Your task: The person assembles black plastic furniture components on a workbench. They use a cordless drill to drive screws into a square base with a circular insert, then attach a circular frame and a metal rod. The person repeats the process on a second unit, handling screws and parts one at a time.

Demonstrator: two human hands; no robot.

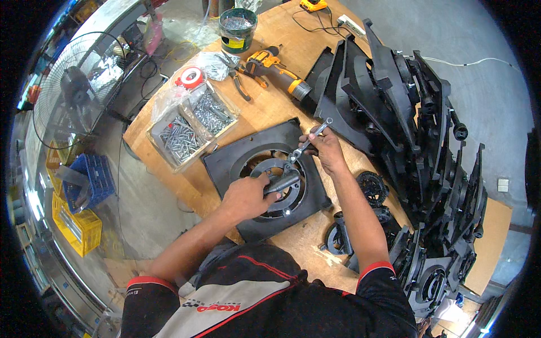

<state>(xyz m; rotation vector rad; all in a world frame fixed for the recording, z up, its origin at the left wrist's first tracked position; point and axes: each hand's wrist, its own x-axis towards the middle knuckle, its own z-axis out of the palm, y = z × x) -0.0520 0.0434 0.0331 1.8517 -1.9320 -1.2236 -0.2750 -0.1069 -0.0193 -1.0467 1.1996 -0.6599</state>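
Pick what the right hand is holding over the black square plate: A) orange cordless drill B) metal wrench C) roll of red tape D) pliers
B: the right hand grips a metal wrench over the black square plate; the orange cordless drill lies untouched further up the table.

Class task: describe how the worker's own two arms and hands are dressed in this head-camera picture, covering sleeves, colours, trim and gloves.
Both hands are bare, with no gloves: the left hand and the right hand. Both forearms are uncovered too. The short sleeves are black with red cuffs, seen on the left sleeve and the right sleeve. No watch, ring or wristband is visible.
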